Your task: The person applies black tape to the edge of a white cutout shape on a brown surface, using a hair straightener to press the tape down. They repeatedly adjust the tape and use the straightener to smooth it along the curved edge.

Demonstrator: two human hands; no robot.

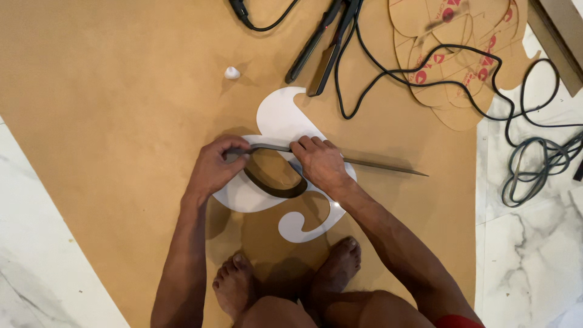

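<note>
Both hands, left hand [215,167] and right hand [319,163], are clenching a dark strip [273,182], bending it along the white curved cutout [276,118] lying on the brown board [121,121]; following the curve likely needs steady pressure.

Your arms are bare from wrist to above the elbow: no sleeves, no gloves, no watch, ring or band showing on either one. Your left hand [215,167] and right hand [320,163] sit near the middle of the frame, nails short and plain on the fingers [302,146]. Your feet [234,285], at the lower middle of the frame, are bare too, without sandals or socks. Your knees show bare at the bottom edge. The only clothing visible on you is a small strip of red fabric [456,321] at the lower right, cut off by the frame.
</note>
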